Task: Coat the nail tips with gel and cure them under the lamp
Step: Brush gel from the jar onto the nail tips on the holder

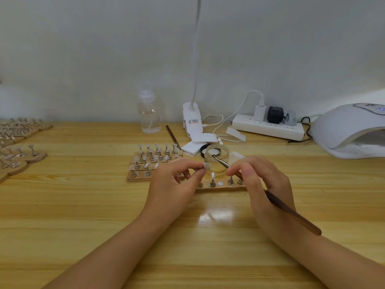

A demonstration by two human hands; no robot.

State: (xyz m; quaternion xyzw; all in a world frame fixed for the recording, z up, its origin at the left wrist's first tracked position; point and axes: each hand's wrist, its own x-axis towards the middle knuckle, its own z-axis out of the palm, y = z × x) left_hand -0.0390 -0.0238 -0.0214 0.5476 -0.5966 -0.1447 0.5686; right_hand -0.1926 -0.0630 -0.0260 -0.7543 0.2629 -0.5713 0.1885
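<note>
Worktop (83, 205): pale wood-grain, carries everything listed.

Curing lamp (350, 130): white dome at far right, mouth facing left, well apart from both hands; nothing visible inside its opening.

Stacked wooden holder strips (143, 165): left of centre, rows of metal stands each topped with a clear nail tip. More such strips lie at the far left edge.

Near wooden holder strip (220, 187): just beyond the hands, long axis running left to right. Holds several metal stands; one near the middle carries an upright tip, and one bare round magnet spot shows right of it.

Pump bottle (148, 113): clear, part-filled with clear liquid, by the wall.

Gel jar (216, 158): glass, open, its black lid just behind; contents look clear, level hard to tell.

Left hand (177, 184): thumb and fingers pinch a stand bearing a nail tip (206, 165), raised above the near strip.

Right hand (264, 180): grips a brush (291, 211) like a pen, long axis running from lower right to upper left, head over the jar mouth.

Key relation: the held tip lies left of the brush head, just beside it; the right hand is the one to close the short gap, judged a small leftward move.
</note>
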